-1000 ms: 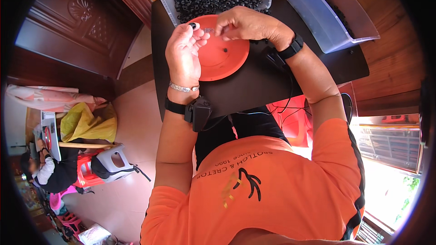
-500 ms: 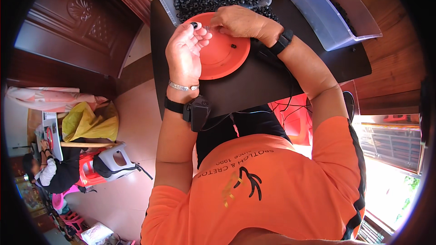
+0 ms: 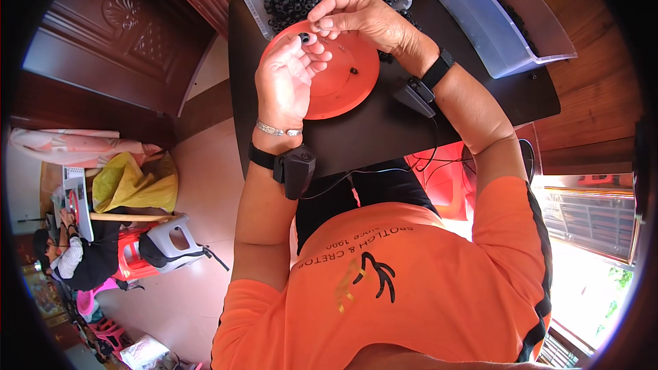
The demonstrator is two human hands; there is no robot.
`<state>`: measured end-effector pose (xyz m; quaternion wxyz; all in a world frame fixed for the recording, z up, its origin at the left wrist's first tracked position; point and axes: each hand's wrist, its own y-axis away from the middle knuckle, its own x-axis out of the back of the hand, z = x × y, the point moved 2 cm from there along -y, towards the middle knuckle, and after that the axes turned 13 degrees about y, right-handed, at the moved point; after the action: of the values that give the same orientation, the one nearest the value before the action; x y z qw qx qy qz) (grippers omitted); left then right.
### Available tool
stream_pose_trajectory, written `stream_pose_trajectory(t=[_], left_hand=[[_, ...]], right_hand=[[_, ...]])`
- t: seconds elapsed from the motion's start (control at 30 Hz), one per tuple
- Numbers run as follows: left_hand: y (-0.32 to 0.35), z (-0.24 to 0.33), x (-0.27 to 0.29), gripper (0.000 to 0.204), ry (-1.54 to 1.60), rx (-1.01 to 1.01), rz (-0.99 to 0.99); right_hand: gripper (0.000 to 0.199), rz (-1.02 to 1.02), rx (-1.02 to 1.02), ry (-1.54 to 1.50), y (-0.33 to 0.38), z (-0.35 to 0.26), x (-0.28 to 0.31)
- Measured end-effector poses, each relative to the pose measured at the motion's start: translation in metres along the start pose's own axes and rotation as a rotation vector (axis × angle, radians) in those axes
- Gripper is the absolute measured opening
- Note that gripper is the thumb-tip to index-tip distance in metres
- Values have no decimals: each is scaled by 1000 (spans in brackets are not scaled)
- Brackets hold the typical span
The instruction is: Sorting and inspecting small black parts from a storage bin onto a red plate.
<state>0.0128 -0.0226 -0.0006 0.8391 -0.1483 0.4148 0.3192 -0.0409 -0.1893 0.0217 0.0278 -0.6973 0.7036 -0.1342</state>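
At a dark table (image 3: 363, 138) in a wood-panelled room, over a red plate (image 3: 336, 99).
Holds a black ring (image 3: 304, 38) between thumb and index finger of the left hand (image 3: 284, 79), with the other fingers loosely curled; holds it just left of the right hand's (image 3: 363, 19) fingertips, slightly nearer the body; too small to tell its axis. Pinches, thumb to index, what looks like a tiny pale piece (image 3: 321, 28) on the right.

Wide head-height view, steeply downward

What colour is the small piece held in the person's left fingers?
The small piece is black; the head view shows it best.
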Motion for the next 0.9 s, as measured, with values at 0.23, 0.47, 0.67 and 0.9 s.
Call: stream_pose_trajectory(t=[0.23, 0.47, 0.67, 0.9], left_hand=[[2, -3, -7, 20, 8, 42, -92], [1, -5, -5, 22, -2, 38, -107], [-1, -5, -2, 22, 60, 53, -122], [-4, -7, 4, 20, 94, 106, -79]], right_hand=[[14, 68, 52, -188, 2, -7, -10], [12, 40, 95, 23, 2, -6, -9], [13, 46, 121, 89, 4, -8, -12], [13, 29, 202, 314, 3, -7, -12]])
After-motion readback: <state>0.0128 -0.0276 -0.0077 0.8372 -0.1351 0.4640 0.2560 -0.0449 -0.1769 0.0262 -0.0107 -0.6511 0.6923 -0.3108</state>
